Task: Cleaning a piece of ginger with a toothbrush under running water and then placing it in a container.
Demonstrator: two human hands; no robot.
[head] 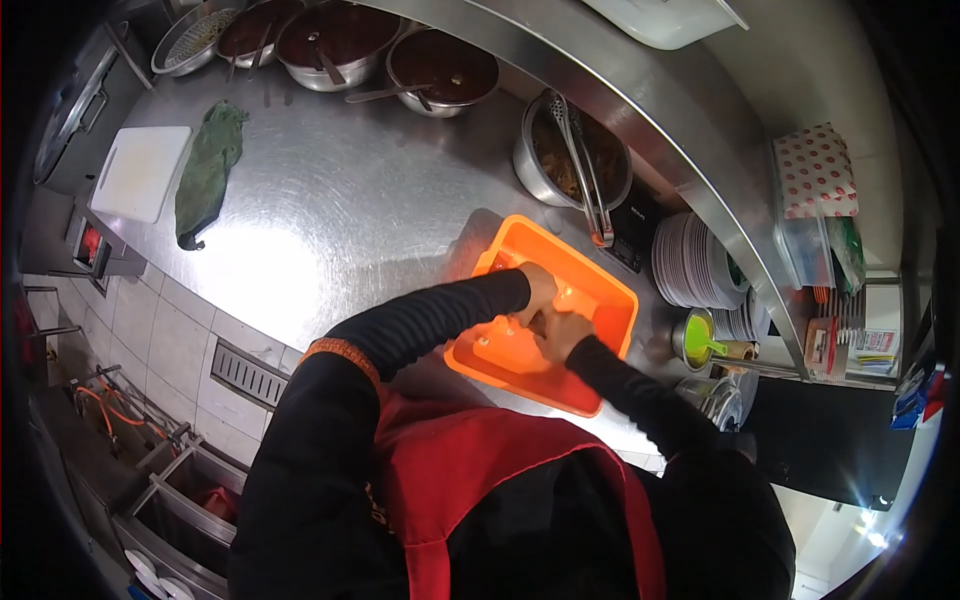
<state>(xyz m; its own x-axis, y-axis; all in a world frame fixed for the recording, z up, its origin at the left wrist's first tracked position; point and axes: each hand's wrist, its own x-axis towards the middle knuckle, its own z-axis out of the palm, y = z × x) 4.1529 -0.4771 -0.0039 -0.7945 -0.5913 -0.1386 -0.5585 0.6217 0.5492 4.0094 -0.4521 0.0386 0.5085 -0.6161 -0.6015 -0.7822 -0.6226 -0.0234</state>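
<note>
An orange plastic tub (525, 240) stands on the stainless steel table (337, 172) in front of me, with a little reddish and whitish matter on its inner surface. My left hand (538, 291) reaches in over the tub, its fingers bent downward. Right beside it, close or touching, is my right hand (562, 334), its fingers curled. Something small and brownish may be between the two hands, but blur and the fingers hide what it is.
A steel bowl (529, 161) of food with tongs (577, 165) across it stands behind the tub. Stacked plates (686, 259) are at the right. Bowls of dark red sauce (442, 64) line the back. A green cloth (210, 172) and a white cutting board (142, 172) lie left.
</note>
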